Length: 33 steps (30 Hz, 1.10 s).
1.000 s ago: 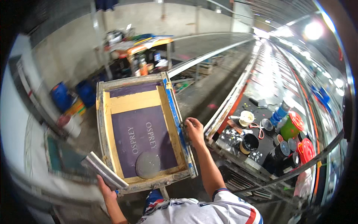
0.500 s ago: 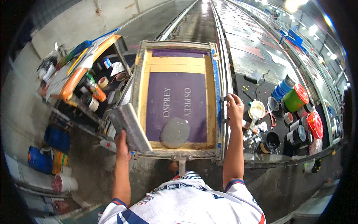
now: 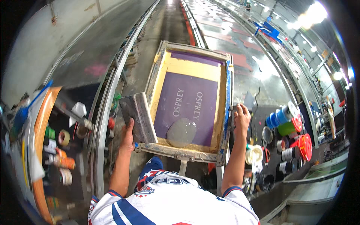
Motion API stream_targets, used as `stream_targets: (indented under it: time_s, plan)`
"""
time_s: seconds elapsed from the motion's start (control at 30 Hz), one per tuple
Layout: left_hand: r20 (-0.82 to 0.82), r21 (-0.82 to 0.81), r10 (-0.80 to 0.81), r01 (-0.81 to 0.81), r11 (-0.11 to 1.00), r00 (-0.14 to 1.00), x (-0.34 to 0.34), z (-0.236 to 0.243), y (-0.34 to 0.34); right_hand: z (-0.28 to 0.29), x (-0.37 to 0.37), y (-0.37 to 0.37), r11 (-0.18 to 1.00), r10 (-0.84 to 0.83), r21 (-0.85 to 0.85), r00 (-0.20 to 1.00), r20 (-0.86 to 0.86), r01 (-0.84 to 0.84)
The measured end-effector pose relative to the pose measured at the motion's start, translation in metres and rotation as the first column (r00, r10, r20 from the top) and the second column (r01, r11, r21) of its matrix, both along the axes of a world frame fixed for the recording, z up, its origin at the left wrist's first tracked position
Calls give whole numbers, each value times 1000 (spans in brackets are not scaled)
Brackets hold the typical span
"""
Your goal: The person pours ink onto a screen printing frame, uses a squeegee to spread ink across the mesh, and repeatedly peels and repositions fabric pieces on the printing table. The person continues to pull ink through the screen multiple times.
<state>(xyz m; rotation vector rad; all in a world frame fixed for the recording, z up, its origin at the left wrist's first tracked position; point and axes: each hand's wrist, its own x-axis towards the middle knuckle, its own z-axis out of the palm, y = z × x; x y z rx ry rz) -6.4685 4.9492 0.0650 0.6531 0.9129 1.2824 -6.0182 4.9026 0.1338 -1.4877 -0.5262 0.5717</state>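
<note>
One screen-printing frame [image 3: 202,156] at centre carries one grey ink pool [image 3: 181,132]. One left hand [image 3: 128,137] clamps one squeegee [image 3: 137,117], left of centre; one right hand [image 3: 242,117] curls its fingers at the frame's right edge, grip unclear.

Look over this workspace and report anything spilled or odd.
White smears mark the dark tabletop on the right, near the black tub, and look like splashed paste. A pink stain stands out on the grey table at left. The grey paste on the purple screen lies in one blob, though that may be normal.
</note>
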Motion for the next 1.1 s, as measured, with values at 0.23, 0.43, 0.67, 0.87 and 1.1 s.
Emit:
stream_targets:
  time_s: [0.23,0.43,0.67,0.87,1.1]
  plan:
    - [-22,-124,-232,228,966,972,12,-5,143,-22,-7,81,984,-153,-93,988,-14,151]
    - [13,-108,-532,530,841,847,52,-33,298,-9,-2,112,884,-441,-128,893,83,449]
    - [105,-84,-745,753,653,658,181,-9,448,-53,68,162,784,-615,-69,787,60,617]
    - [-96,-63,-837,836,545,539,281,-29,568,-96,91,224,659,-749,-107,663,-2,744]
    - [-266,-178,-774,760,625,575,350,-77,639,-152,106,279,536,-840,-78,541,50,840]
